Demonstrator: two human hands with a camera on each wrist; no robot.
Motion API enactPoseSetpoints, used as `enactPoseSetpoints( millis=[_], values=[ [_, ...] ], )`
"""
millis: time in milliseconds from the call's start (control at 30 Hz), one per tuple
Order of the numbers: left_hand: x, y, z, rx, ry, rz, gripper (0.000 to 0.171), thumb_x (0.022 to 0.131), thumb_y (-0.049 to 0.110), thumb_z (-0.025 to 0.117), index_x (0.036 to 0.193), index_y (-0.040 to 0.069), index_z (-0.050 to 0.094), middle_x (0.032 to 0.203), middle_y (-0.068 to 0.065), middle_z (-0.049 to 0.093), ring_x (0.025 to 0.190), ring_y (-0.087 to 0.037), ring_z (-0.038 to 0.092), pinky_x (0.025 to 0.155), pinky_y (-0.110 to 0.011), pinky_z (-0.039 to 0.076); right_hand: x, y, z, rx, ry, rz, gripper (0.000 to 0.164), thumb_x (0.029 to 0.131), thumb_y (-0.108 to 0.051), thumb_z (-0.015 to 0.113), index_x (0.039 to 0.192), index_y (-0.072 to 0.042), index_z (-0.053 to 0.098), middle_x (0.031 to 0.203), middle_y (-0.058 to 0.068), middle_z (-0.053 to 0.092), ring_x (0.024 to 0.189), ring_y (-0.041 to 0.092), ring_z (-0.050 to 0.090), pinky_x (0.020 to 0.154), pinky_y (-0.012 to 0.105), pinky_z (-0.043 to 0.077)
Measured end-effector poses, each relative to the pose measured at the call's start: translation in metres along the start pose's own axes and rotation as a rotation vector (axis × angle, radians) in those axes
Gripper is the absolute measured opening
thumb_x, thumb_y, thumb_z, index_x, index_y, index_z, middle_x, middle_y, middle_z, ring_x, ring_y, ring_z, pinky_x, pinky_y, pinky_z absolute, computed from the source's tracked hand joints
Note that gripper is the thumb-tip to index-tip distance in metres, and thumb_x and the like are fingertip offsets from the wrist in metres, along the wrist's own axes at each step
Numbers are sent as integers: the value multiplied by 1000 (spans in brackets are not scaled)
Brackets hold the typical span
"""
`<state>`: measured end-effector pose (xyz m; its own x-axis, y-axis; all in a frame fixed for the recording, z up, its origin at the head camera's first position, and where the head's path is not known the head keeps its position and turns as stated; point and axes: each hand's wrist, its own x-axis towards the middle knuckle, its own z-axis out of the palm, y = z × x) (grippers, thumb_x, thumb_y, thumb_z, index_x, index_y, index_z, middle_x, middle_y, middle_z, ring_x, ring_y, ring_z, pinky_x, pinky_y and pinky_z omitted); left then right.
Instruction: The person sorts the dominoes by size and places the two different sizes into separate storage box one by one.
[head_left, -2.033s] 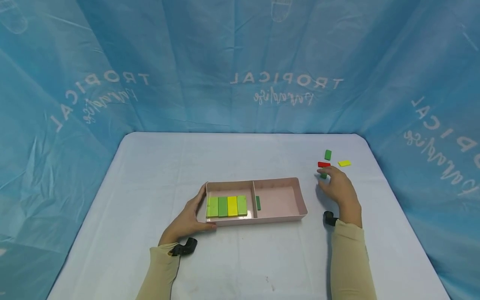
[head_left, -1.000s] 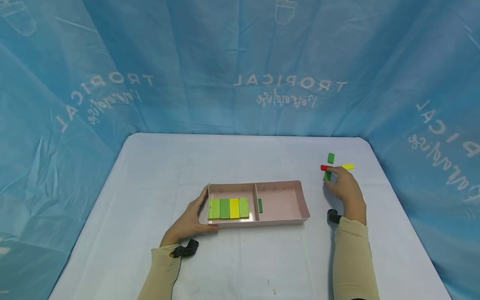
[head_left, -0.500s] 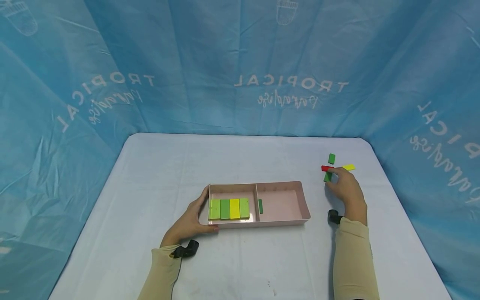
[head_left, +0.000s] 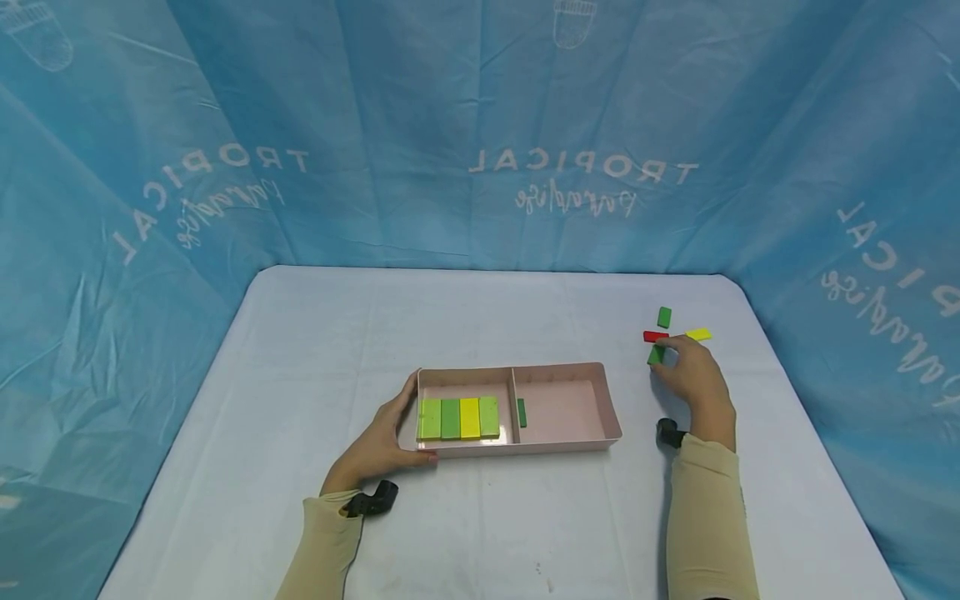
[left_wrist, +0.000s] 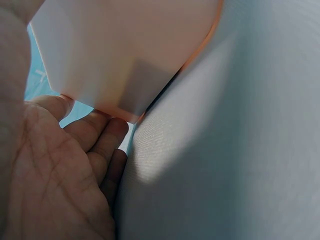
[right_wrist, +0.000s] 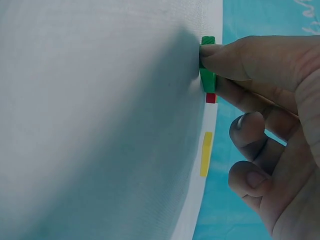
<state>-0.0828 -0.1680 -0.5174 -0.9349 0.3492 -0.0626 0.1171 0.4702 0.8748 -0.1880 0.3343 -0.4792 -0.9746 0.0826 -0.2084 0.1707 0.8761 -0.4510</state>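
Note:
In the head view my left hand [head_left: 378, 446] grips the left end of a shallow pink two-compartment box [head_left: 566, 404], thumb along the near side and fingers behind the end wall. The left wrist view has the fingertips against the wall of the box [left_wrist: 100, 50]. At the right my right hand [head_left: 693, 379] pinches a small green block [head_left: 656, 356] between thumb and fingers. In the right wrist view the thumb covers part of this green block [right_wrist: 207, 80], and the other fingers are bent. A red block [head_left: 655, 337] lies just beyond it.
Another green block [head_left: 664, 317] and a yellow block [head_left: 699, 334] lie near the right hand. In the left compartment several green and yellow blocks stand in a row; a dark green block [head_left: 522, 412] rests against the divider. A blue curtain [head_left: 480, 233] surrounds the white table [head_left: 322, 333].
My right hand has closed its thumb and fingers onto the green block since two seconds ago. The left hand keeps its grip on the box. The head view has shifted slightly.

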Motion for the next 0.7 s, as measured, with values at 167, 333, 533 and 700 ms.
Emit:
enactPoseSetpoints(
  millis=[167,333,533,700],
  values=[
    [0,0,0,-9,4,26,134,68,36,94,164,23,1,169,-12,15,153,-40,13,121,-65,13,-2,0,-2,10,5,-13,55,94,-13,66,143,5,50,147,33,43,134,52,40,110,67,36],
    [0,-1,0,-2,2,9,135,67,36,95,164,24,1,169,-9,14,154,-37,12,122,-63,12,-5,-3,-1,35,1,0,59,91,-15,71,144,4,51,146,33,45,129,50,44,107,66,39],
    [1,-3,0,-5,0,6,136,66,36,95,164,25,2,169,-6,14,155,-34,11,123,-61,11,-10,-10,0,58,-14,-10,65,89,-20,76,145,0,51,145,30,47,119,46,50,102,63,47],
    [1,-4,0,0,-4,9,136,67,37,95,164,23,1,169,-6,13,155,-34,11,122,-61,12,-14,-12,0,67,13,-43,62,89,-22,78,143,-2,55,138,25,53,106,42,54,90,57,56]
  ],
)
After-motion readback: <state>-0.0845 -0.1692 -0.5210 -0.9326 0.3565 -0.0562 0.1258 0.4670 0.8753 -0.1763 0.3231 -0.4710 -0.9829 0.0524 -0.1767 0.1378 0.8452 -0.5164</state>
